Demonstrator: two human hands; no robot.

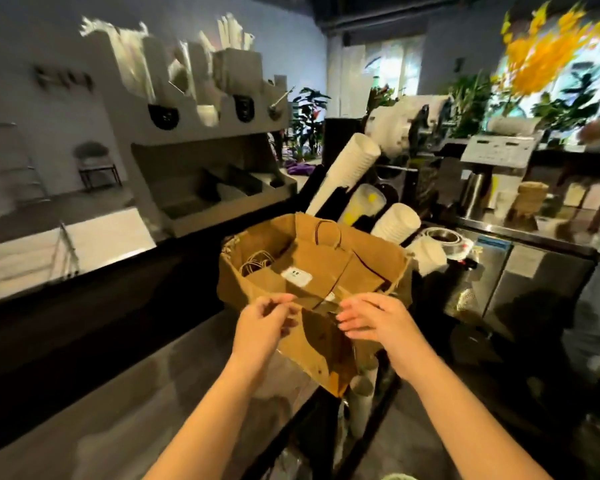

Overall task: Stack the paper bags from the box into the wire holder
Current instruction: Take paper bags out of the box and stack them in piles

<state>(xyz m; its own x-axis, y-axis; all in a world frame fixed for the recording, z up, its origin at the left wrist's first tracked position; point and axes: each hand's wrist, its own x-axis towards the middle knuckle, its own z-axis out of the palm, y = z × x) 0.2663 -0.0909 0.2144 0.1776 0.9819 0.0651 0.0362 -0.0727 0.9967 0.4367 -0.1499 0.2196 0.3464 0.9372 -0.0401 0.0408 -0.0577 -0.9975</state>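
Note:
An open brown cardboard box point(243, 282) stands on the counter's right end, with flat brown paper bags point(312, 261) and their twine handles inside. One bag carries a white label point(296, 275). My left hand point(265, 320) pinches the box's near rim with curled fingers. My right hand point(378, 317) reaches to the same rim with straight fingers, touching the hanging front flap point(323, 355). A thin wire frame point(66, 247) stands on the white counter at the left; I cannot tell if it is the holder.
Stacks of white paper cups point(343, 171) lean behind the box. A grey dispenser unit point(201, 140) sits at the back left. A steel counter with appliances point(499, 150) runs along the right. The grey counter surface point(136, 393) stretches below my arms.

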